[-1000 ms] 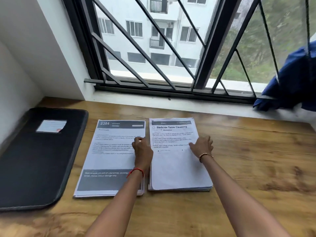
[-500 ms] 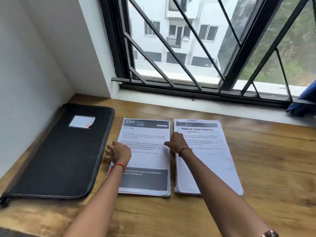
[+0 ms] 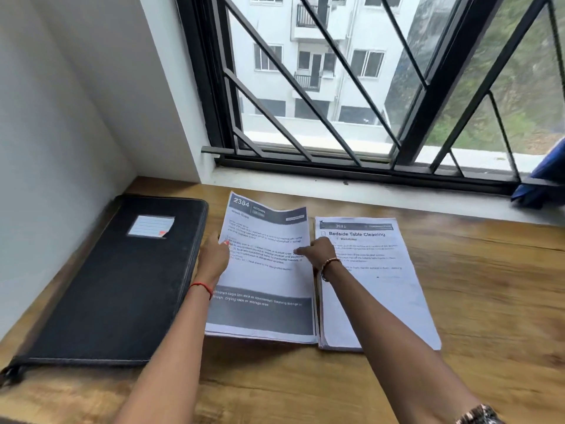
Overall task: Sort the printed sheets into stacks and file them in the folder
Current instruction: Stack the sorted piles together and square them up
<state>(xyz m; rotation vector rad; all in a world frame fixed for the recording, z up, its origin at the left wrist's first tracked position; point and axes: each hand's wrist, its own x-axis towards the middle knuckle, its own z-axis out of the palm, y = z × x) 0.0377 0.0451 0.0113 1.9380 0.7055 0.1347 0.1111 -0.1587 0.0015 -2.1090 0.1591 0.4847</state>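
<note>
Two stacks of printed sheets lie side by side on the wooden desk (image 3: 489,301). The left stack (image 3: 263,289), headed "2384 Kitchen, Wash Cups", has its far end lifted off the desk and curving upward. My left hand (image 3: 214,258) grips its left edge and my right hand (image 3: 316,254) grips its right edge. The right stack (image 3: 376,280), headed "Bedside Table Cleaning", lies flat under my right forearm. A closed black zip folder (image 3: 116,286) with a white label lies to the left of the stacks.
A white wall stands at the left and a barred window with a sill (image 3: 367,191) runs along the back. Blue cloth (image 3: 544,179) hangs at the sill's right end. Bare wood stretches to the right of the stacks.
Both hands moved from the right stack to the left stack and took hold of its two side edges. The stack's far end has risen off the desk. The view has swung left.
</note>
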